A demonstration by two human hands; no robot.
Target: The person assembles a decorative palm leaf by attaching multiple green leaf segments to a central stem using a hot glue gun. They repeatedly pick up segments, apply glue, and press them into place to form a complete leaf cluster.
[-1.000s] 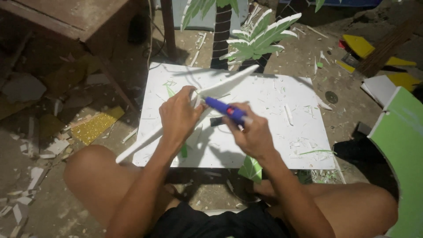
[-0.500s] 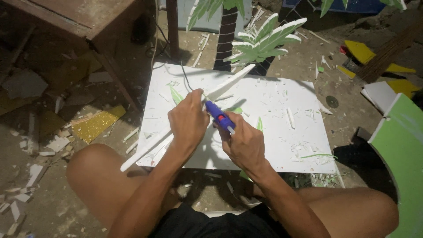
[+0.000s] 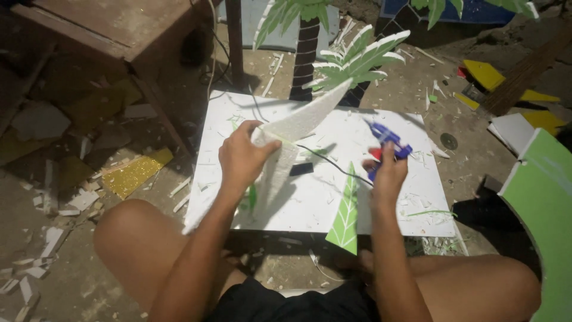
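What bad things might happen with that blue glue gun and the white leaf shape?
The right hand holds the blue glue gun up off the white board; its tip might drip or touch fingers, and it may be hot. Its black cord runs across the board towards the left hand, so it could snag. The white foam leaf is thin and gripped at one spot, so it might bend or snap.

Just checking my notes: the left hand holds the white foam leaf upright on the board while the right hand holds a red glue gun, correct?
Not quite. The head view shows the glue gun in the right hand is blue, not red. The rest stands: the left hand holds the white foam leaf upright on the board.
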